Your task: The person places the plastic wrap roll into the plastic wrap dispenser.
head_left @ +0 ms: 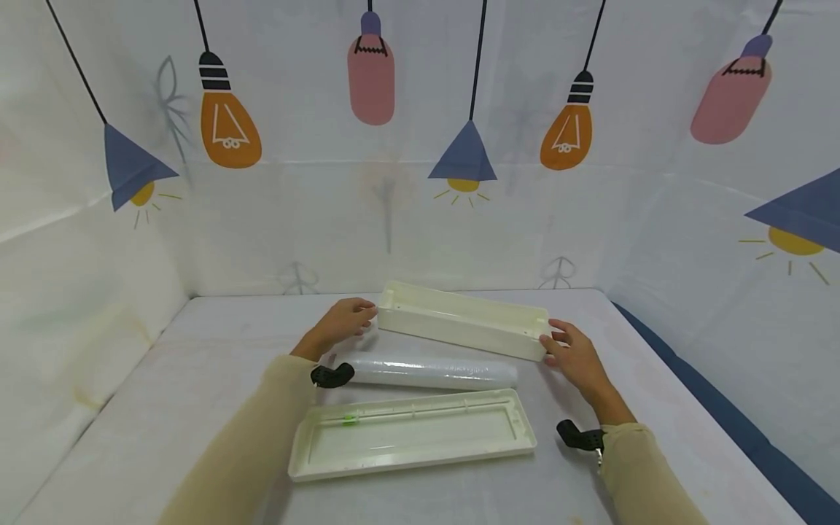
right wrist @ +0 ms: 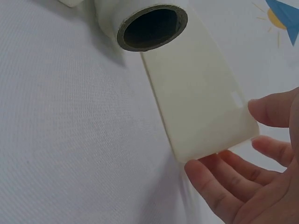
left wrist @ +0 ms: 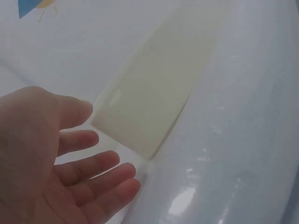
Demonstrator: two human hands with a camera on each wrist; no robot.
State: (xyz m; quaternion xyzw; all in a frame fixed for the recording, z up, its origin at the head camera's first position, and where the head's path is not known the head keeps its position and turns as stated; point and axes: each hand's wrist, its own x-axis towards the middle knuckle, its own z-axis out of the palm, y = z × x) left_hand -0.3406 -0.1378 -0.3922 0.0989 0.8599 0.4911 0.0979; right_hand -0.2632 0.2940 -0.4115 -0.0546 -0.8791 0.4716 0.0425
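Observation:
A long cream plastic box [head_left: 459,332] sits at the back of the table with its hollow side up. My left hand [head_left: 348,317] is beside the box's left end; its relaxed fingers stand slightly apart from the box [left wrist: 145,98] in the left wrist view. At the other end, my right hand [head_left: 574,357] touches the end wall with spread, lightly bent fingers [right wrist: 210,191]. In front of the box lies a roll of clear plastic wrap [head_left: 426,370]; its hollow core [right wrist: 152,28] shows in the right wrist view.
Nearest me lies a shallow cream lid [head_left: 420,445] with a rail and a small green slider [head_left: 350,420]. All rest on a white-covered table [head_left: 216,364]. A white sheet [head_left: 295,211] printed with lamps hangs behind the table and along its sides.

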